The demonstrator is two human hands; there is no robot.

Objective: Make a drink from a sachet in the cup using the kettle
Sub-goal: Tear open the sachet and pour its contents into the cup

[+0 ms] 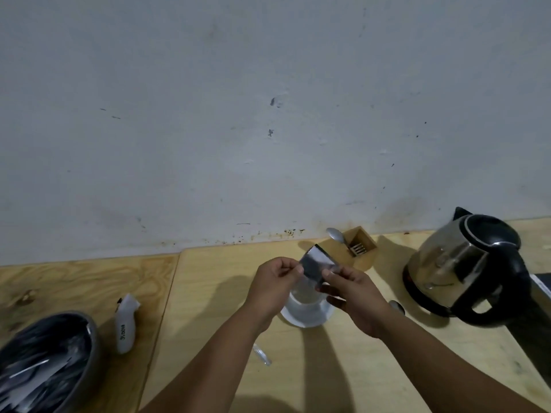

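Both hands hold a small dark sachet (318, 265) with a white end above a clear cup (307, 295). My left hand (274, 286) pinches its left edge and my right hand (354, 296) pinches its lower right corner. The cup stands on a white saucer (307, 315), partly hidden by my hands. A steel kettle (460, 268) with a black lid and handle stands on its base to the right on the wooden counter (208, 293).
A wooden holder (357, 248) with a spoon and a fork stands by the wall behind the cup. A spoon bowl (398, 307) lies near the kettle. A dark bowl of sachets (44, 365) and a loose white sachet (125, 323) lie at the left.
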